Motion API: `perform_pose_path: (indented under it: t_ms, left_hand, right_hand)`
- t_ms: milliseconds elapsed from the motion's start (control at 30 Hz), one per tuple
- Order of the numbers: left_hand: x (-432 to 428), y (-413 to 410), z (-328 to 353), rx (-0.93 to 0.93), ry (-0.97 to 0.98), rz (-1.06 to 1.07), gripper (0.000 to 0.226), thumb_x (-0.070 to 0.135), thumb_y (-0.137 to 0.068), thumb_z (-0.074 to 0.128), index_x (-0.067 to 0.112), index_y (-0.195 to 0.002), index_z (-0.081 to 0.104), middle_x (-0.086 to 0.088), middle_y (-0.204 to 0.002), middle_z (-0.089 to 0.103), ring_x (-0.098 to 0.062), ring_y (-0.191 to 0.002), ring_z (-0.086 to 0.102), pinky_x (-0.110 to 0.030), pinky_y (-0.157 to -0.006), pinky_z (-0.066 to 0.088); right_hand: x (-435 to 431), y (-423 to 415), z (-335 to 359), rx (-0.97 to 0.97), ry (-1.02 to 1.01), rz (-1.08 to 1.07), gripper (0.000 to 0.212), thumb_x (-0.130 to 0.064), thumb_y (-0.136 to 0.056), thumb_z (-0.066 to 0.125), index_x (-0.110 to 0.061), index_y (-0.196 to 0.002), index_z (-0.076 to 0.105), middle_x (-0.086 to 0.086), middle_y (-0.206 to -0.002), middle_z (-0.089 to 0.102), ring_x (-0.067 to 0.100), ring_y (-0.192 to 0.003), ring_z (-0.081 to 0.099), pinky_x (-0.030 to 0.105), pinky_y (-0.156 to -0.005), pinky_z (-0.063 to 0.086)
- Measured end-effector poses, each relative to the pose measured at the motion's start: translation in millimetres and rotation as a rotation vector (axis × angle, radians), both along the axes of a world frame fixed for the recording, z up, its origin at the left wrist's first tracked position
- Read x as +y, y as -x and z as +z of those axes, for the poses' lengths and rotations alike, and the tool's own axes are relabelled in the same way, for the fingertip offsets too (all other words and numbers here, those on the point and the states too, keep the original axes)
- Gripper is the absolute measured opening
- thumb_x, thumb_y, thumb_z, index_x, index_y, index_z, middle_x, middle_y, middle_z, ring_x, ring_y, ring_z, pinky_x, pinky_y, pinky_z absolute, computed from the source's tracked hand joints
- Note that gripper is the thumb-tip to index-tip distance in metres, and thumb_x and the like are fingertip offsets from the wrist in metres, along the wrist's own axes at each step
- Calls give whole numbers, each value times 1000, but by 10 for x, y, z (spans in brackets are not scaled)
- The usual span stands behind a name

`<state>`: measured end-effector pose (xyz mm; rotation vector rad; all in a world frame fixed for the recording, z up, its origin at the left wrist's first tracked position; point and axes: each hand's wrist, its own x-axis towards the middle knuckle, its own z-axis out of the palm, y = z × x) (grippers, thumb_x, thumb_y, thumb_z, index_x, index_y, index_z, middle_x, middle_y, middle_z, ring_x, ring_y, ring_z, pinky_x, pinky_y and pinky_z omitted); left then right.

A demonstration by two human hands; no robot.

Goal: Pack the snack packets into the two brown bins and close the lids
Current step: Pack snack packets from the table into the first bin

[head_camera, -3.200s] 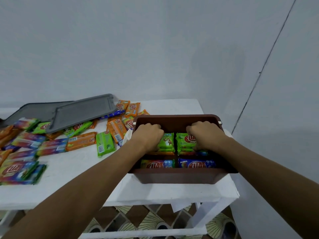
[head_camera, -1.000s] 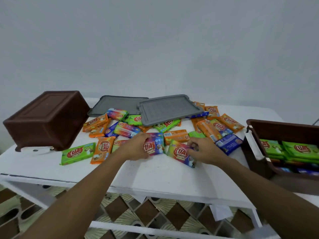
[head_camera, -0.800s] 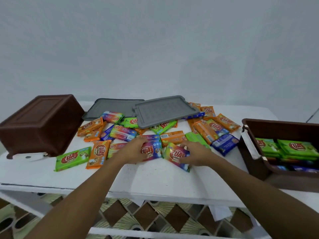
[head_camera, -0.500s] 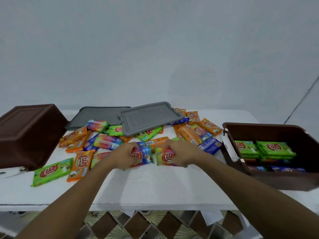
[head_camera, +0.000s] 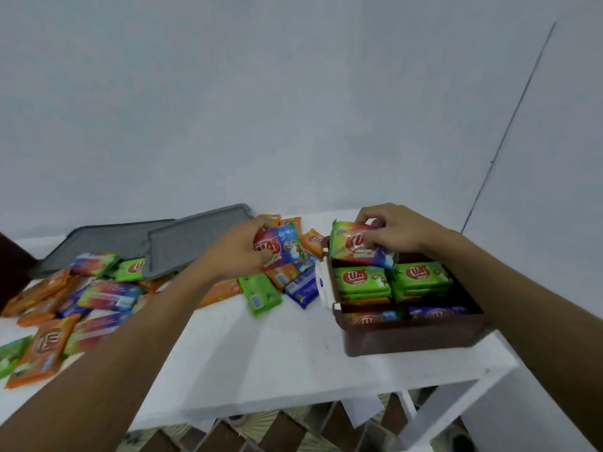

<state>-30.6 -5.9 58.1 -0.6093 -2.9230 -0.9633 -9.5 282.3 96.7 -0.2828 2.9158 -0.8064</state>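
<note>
An open brown bin (head_camera: 408, 337) stands at the right end of the white table (head_camera: 261, 360), with green, orange and blue snack packets stacked inside. My right hand (head_camera: 394, 230) holds a multicoloured packet (head_camera: 352, 252) over the bin's far left part. My left hand (head_camera: 235, 252) grips another multicoloured packet (head_camera: 280, 246) in the air just left of the bin. Several loose packets (head_camera: 104, 291) lie scattered over the table's left and middle. Only a dark edge of the second brown bin (head_camera: 13, 275) shows at the far left.
Two grey lids (head_camera: 195, 239) lie overlapping at the back of the table, partly on top of packets. A white latch (head_camera: 323, 285) sticks out on the bin's left side. The wall stands close behind the table. Patterned floor shows under the table's front edge.
Both hands lifted a multicoloured packet each from the middle of the table and carried them right. The right one now hangs over the bin. The view has swung right.
</note>
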Motion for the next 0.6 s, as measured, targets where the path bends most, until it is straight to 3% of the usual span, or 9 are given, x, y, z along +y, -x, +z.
perform_pose_path:
  t_ms: [100, 200, 267, 400, 500, 600]
  left_hand:
    - [502, 29, 98, -6, -34, -61, 33, 12, -86, 64, 25, -113, 51, 3, -99, 64, -14, -85, 63, -28, -72, 52]
    - [962, 49, 100, -29, 56, -181, 38, 18, -87, 64, 29, -121, 51, 5, -107, 63, -14, -92, 62, -32, -82, 52]
    - [1234, 41, 44, -63, 163, -257, 40, 22, -87, 65, 28, -125, 52, 4, -109, 61, -14, -92, 61, -37, -84, 51]
    - [1704, -30, -78, -216, 343, -377, 37, 19, -89, 66, 28, -123, 53, 6, -110, 62, -14, -96, 60, -34, -83, 52]
    - [1896, -74, -209, -282, 428, -410, 37, 20, -90, 65, 26, -124, 53, 7, -106, 60, -15, -94, 60, -33, -79, 51]
    - [1986, -105, -349, -296, 614, -425, 41, 15, -91, 61, 18, -131, 50, -6, -125, 58, -25, -108, 57, -37, -90, 48]
  right_hand:
    - [551, 16, -147, -77, -141, 17, 19, -14, -80, 65, -26, -94, 62, -4, -85, 68, 2, -57, 60, 29, -65, 50]
    - [968, 14, -300, -179, -268, 59, 21, -15, -82, 66, -27, -99, 60, -6, -89, 66, 9, -76, 62, 29, -70, 50]
    - [1149, -5, -372, -242, -338, 112, 24, -15, -85, 64, -25, -106, 62, -2, -98, 68, 12, -86, 63, 29, -75, 53]
    - [1331, -77, -537, -332, -415, 243, 39, -18, -91, 62, -25, -129, 58, -2, -121, 62, 15, -103, 61, 28, -88, 53]
    - [1330, -66, -658, -301, -484, 314, 44, -21, -92, 61, -26, -135, 53, -3, -129, 56, 14, -109, 56, 28, -92, 50]
    - [1359, -42, -729, -235, -492, 361, 41, -20, -90, 65, -22, -130, 59, -3, -127, 61, 12, -105, 57, 25, -91, 49]
